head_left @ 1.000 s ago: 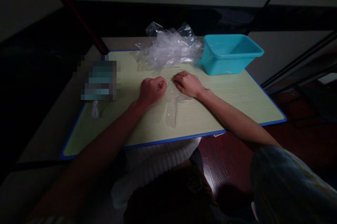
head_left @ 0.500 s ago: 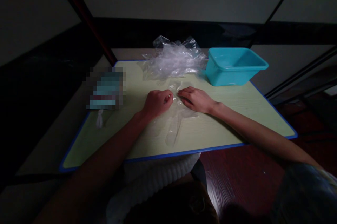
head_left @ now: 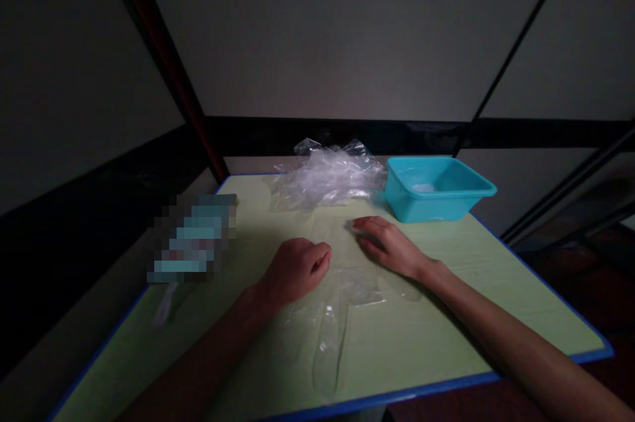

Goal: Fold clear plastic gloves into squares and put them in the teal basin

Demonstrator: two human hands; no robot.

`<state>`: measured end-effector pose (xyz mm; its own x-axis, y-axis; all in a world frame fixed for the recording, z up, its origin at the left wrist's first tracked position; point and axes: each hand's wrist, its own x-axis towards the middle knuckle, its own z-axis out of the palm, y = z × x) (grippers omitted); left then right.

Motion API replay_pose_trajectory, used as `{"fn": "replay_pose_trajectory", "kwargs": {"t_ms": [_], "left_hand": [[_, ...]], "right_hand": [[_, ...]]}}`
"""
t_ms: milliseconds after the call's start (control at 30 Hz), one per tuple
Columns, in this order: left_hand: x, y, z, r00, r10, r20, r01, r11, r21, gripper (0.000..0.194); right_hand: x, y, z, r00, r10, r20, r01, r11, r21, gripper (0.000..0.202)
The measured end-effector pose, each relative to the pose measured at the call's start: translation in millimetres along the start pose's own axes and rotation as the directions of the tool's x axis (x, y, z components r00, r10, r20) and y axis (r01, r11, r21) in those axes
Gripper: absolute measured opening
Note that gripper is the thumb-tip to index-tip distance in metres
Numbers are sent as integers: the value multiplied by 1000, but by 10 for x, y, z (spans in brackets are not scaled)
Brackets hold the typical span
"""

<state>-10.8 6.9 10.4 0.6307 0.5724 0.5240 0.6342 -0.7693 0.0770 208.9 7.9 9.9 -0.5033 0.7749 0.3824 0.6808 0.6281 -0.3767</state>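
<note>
A thin, clear disposable plastic glove (head_left: 327, 349) is spread flat on the table, one finger-like strip pointing toward me. At its left side my left hand (head_left: 297, 270) is curled closed, thumb against the bent forefinger; whatever is inside the fingers is hidden. My right hand (head_left: 389, 247) is at the glove's upper right, fingers stretched out to the left and apart, holding nothing visible. Beyond both hands lies a crumpled heap of clear plastic (head_left: 330, 177).
A turquoise plastic tub (head_left: 436, 204) stands at the back right of the pale green table (head_left: 436, 349), which has a blue edge. On the left is a blurred-out teal item (head_left: 198, 237), with a whitish strip (head_left: 165, 306) near it. Wall panels rise behind the table.
The view has tilted up, so everything sits lower in the picture. My right hand has shifted rightward, away from my left, and more of the glove shows. My left hand stays closed.
</note>
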Motion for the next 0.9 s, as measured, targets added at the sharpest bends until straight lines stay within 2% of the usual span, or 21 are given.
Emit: {"fn": "replay_pose_trajectory", "kwargs": {"t_ms": [100,200,333,400,533,700,800,900], "left_hand": [[-2,21,-24,1000,1,-10,-1,1000,9,22],[-2,27,-20,999,-42,-3,42,999,4,23],[-2,-5,-7,996,-47,73,50,998,-30,17],[-8,-32,-9,988,13,153,-1,997,-82,28],[-28,-64,-28,937,131,323,-66,977,-204,54],[-46,-57,-44,886,98,454,-8,981,-196,55],[-55,-58,-18,871,81,484,1,986,-168,54],[-67,-65,26,892,43,450,13,993,-121,56]], "right_hand": [[2,74,-46,992,123,-30,-123,992,-1,28],[1,128,-72,956,288,-59,-288,958,16,18],[-7,196,-63,938,347,-18,-345,936,64,16],[-11,229,-44,930,368,14,-367,920,136,21],[-14,272,-9,932,362,26,-359,911,204,26],[-8,277,-2,948,319,4,-315,934,168,28],[-5,277,-1,952,303,-35,-296,947,126,25],[3,225,-3,963,251,-98,-244,966,79,28]]}}
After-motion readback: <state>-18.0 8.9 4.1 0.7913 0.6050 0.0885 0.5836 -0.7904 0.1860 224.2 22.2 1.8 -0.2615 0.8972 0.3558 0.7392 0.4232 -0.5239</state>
